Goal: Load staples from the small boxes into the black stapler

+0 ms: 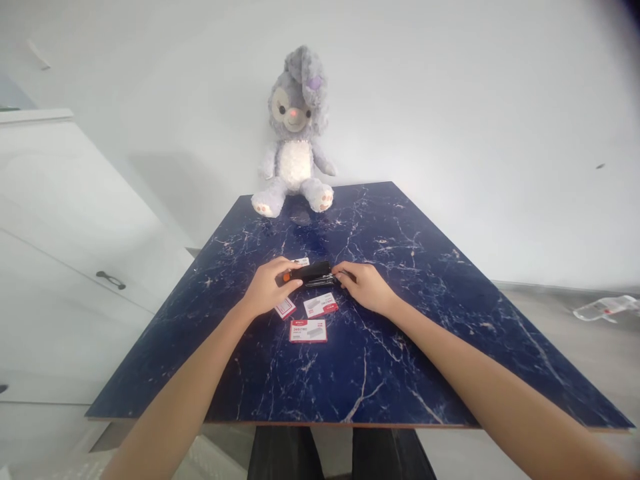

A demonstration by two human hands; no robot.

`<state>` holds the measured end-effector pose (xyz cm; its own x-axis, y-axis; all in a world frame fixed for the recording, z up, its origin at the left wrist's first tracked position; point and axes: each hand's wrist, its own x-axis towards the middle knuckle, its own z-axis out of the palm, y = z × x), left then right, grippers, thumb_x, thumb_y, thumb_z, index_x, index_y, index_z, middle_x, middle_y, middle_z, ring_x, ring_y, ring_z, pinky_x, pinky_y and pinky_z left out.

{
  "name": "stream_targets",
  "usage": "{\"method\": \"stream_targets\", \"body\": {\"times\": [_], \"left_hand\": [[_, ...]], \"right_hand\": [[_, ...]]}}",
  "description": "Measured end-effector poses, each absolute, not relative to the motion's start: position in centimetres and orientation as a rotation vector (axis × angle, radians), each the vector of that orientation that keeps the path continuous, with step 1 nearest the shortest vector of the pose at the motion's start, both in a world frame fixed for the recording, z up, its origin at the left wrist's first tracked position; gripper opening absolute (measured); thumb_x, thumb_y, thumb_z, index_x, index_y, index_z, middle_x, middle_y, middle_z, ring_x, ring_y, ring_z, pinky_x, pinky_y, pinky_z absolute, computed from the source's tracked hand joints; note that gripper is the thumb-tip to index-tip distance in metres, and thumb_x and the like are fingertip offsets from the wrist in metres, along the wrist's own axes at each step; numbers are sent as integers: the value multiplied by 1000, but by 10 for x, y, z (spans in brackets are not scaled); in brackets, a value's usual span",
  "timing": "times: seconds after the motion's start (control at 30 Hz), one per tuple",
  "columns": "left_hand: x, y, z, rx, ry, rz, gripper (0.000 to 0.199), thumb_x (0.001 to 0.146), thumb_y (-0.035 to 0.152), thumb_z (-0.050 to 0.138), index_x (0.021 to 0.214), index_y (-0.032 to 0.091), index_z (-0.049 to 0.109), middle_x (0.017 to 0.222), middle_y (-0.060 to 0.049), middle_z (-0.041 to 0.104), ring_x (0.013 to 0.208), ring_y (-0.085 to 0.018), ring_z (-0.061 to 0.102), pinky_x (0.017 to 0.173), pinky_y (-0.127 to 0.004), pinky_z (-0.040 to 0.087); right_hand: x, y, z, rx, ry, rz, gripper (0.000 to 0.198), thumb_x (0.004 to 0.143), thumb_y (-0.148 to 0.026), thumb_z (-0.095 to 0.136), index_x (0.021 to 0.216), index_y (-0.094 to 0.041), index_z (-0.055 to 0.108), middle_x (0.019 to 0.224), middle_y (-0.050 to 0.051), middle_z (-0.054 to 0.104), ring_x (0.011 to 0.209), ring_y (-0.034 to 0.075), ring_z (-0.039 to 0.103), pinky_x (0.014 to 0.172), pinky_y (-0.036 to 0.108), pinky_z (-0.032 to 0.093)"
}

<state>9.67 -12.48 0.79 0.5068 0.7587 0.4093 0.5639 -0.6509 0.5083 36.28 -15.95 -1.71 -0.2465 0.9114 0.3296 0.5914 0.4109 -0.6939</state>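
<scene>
A black stapler [316,271] with an orange part at its left end lies level just over the table. My left hand [267,288] grips that left end between thumb and fingers. At the other end, my right hand [367,285] has its thumb and fingertips closed on the stapler's tip, where some metal shows. Whether a small piece sits between those fingertips is too fine to see. Red-and-white staple boxes lie close by: one box [308,331] nearest me, another box [321,305] above it, and a third box [285,308] partly behind my left hand. A white card [301,262] shows behind the stapler.
The dark blue marble-patterned table [400,373] narrows away from me toward a white wall. A grey plush rabbit [296,153] sits at its far edge. White drawers [70,267] stand on the left. Clear plastic packaging [605,308] lies at the far right, off the table.
</scene>
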Motion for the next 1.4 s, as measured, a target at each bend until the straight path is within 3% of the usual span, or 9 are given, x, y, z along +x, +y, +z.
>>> {"method": "stream_targets", "body": {"times": [0.1, 0.27, 0.53, 0.7, 0.77, 0.9, 1.13, 1.4], "left_hand": [[99, -128, 9, 2454, 1053, 888, 27, 86, 31, 68, 111, 23, 70, 109, -6, 70, 96, -21, 65, 88, -35, 50], [101, -130, 9, 2463, 1003, 891, 26, 87, 28, 67, 113, 24, 70, 111, -6, 70, 100, -21, 65, 91, -36, 51], [99, -126, 8, 2497, 1016, 867, 28, 88, 29, 65, 115, 24, 70, 110, -7, 69, 96, -21, 65, 89, -37, 51], [94, -122, 10, 2472, 1076, 849, 28, 88, 33, 65, 113, 23, 72, 107, -7, 70, 94, -21, 66, 87, -37, 50], [93, -122, 10, 2459, 1091, 845, 28, 88, 34, 65, 112, 23, 72, 105, -7, 70, 91, -21, 66, 86, -37, 51], [93, -122, 10, 2450, 1090, 864, 28, 86, 35, 67, 110, 22, 72, 104, -7, 70, 92, -22, 66, 87, -37, 50], [97, -122, 3, 2344, 1123, 944, 26, 85, 33, 67, 108, 22, 71, 105, -6, 69, 93, -21, 64, 83, -35, 50], [99, -125, 4, 2384, 1134, 929, 25, 85, 30, 66, 108, 22, 70, 105, -5, 68, 94, -21, 63, 84, -35, 48]], "right_hand": [[364, -160, -17, -1328, -1895, 655, 22, 92, -24, 49, 100, -23, 70, 72, -1, 69, 64, 15, 61, 69, 28, 44], [366, -160, -16, -1376, -1803, 879, 20, 90, -28, 52, 98, -24, 70, 75, -2, 70, 65, 15, 61, 65, 27, 44], [367, -167, -8, -1419, -1846, 745, 16, 81, -36, 68, 92, -25, 72, 81, -1, 70, 69, 15, 59, 66, 28, 44], [392, -157, -6, -1402, -1721, 1132, 20, 80, -34, 71, 97, -22, 71, 76, 3, 72, 63, 17, 65, 64, 32, 52], [403, -151, -7, -1367, -1624, 1216, 22, 78, -31, 74, 98, -21, 71, 86, 6, 75, 69, 19, 68, 70, 35, 55], [412, -144, -12, -1413, -1526, 1084, 26, 73, -22, 77, 98, -21, 73, 109, 9, 73, 96, 25, 69, 87, 40, 56], [397, -144, -19, -1270, -1078, 1078, 52, 81, -18, 69, 129, -23, 51, 126, 14, 59, 93, 22, 71, 88, 42, 62], [392, -147, -12, -1241, -918, 1252, 30, 76, -5, 65, 104, -16, 61, 116, 16, 65, 99, 25, 71, 99, 44, 58]]}}
